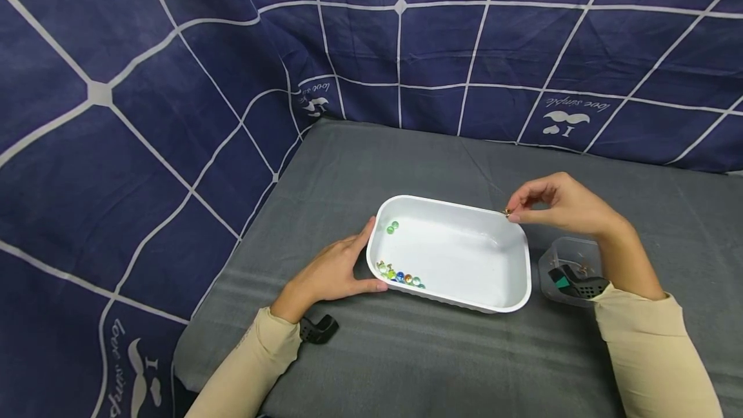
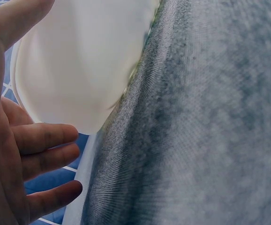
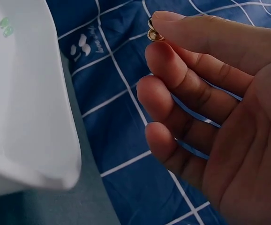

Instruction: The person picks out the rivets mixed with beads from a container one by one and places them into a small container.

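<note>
A white plastic basin (image 1: 447,257) sits on the grey cloth. My left hand (image 1: 333,269) rests against its left end and near-left corner, with the thumb along the near rim and the other fingers fairly straight. At the far-right corner, my right hand (image 1: 560,205) pinches a small gold-coloured metal piece (image 3: 155,34) between thumb and fingertips, near the rim; its exact kind is too small to tell. Inside the basin, two green glass marbles (image 1: 392,228) lie by the left wall. Several coloured marbles (image 1: 400,276) and small gold-coloured bits gather in the near-left corner.
A clear plastic container (image 1: 563,247) holding small gold-coloured pieces stands right of the basin, partly hidden beneath the right forearm and its wrist camera (image 1: 577,282). A blue cloth with white lines (image 1: 441,44) hangs behind and to the left of the grey-covered surface (image 1: 395,153).
</note>
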### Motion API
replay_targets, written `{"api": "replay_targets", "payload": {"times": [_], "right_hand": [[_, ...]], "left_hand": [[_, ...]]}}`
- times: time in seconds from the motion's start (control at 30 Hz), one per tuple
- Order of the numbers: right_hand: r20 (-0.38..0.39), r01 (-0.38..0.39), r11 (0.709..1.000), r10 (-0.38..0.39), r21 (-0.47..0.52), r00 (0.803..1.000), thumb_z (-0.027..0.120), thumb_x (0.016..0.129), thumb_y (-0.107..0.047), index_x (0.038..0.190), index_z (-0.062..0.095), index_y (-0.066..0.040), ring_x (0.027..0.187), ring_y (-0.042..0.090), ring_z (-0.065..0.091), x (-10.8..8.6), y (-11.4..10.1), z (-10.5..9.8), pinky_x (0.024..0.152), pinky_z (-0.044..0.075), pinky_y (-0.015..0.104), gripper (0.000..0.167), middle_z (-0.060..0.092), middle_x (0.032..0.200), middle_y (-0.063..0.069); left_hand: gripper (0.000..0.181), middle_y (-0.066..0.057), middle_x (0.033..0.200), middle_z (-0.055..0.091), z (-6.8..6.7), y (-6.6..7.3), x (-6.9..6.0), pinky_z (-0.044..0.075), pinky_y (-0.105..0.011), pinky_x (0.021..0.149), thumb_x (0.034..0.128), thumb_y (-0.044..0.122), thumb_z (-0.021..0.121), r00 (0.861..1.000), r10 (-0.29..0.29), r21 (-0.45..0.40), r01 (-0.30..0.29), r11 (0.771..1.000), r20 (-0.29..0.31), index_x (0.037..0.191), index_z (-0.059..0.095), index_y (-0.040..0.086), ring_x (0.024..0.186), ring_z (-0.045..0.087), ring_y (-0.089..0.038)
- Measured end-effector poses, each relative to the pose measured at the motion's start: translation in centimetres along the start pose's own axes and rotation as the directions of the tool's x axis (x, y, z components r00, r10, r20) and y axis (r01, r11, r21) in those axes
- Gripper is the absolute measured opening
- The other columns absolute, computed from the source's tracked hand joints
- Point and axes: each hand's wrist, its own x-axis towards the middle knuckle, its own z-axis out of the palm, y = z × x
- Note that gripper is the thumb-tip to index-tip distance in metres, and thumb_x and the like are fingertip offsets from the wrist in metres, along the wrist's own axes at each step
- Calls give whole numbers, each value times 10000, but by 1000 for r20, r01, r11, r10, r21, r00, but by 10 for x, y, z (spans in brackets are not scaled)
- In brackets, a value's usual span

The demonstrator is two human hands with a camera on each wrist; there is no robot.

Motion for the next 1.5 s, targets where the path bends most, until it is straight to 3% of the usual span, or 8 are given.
{"api": "replay_targets", "payload": {"times": [0.43,0.83,1.27,1.5], "right_hand": [[-73,-10,1000,10,8,997,733,779,171,900,722,21,765,125,680,-22,10,-12,730,522,185,193,735,842,79],[-73,5,1000,-6,-14,997,708,770,209,917,714,31,781,118,675,-36,10,-29,730,526,178,231,726,846,68],[-84,-67,998,66,-10,994,663,786,232,948,702,42,766,114,676,-63,13,-46,718,530,175,253,721,850,49],[-143,-101,995,98,-15,985,659,775,247,936,699,42,733,122,671,-76,12,-53,674,540,189,264,719,848,51]], "left_hand": [[1165,-204,1470,458,2,-2,1,426,-455,1042,793,586,761,1000,-4,-7,4,1000,0,1585,106,35,1289,510,-309],[1162,-216,1463,461,2,-2,1,434,-457,1034,790,566,774,1000,20,-1,-20,1000,-17,1575,127,2,1285,513,-311],[1160,-220,1466,456,1,-2,1,428,-458,1041,794,572,768,1000,14,7,-14,1000,-8,1570,133,-13,1289,509,-312],[1160,-213,1487,431,1,-1,2,413,-451,1058,797,579,761,1000,15,-2,-15,1000,-5,1570,130,-13,1311,488,-305]]}}
